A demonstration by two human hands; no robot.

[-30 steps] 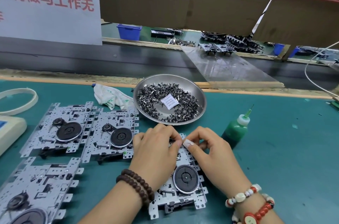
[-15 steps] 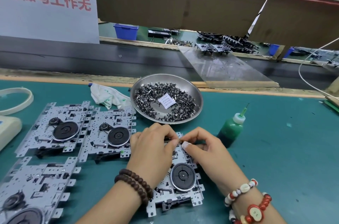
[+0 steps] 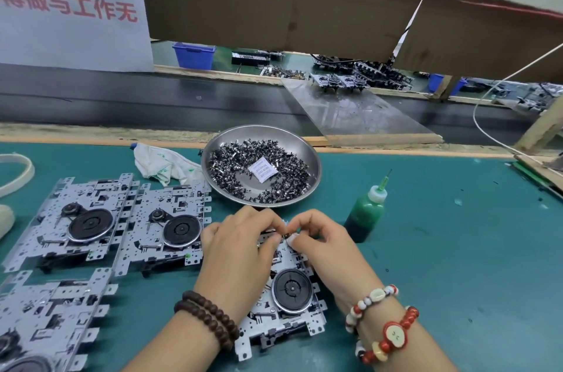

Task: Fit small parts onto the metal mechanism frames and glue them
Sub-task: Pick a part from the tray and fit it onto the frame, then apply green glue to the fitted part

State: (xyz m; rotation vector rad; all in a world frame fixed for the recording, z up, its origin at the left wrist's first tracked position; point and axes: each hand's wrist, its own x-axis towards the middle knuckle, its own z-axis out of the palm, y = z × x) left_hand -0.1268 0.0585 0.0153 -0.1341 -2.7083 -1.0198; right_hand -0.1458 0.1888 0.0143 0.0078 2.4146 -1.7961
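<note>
Still: both hands [image 3: 243, 249] pinching part [image 3: 287, 234]

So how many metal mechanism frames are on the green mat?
4: two side by side at left, one bottom-left, cut off by the edge, one under both hands. More may lie off-frame.

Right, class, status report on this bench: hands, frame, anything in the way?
Both hands pinching a small part at the frame's top edge. Glue bottle untouched beside them. Nothing in the way.

My left hand [image 3: 240, 253] and right hand [image 3: 320, 245] sit close together, fingers curled. Their fingertips meet, pinching. Both wrists angle inward.
</note>
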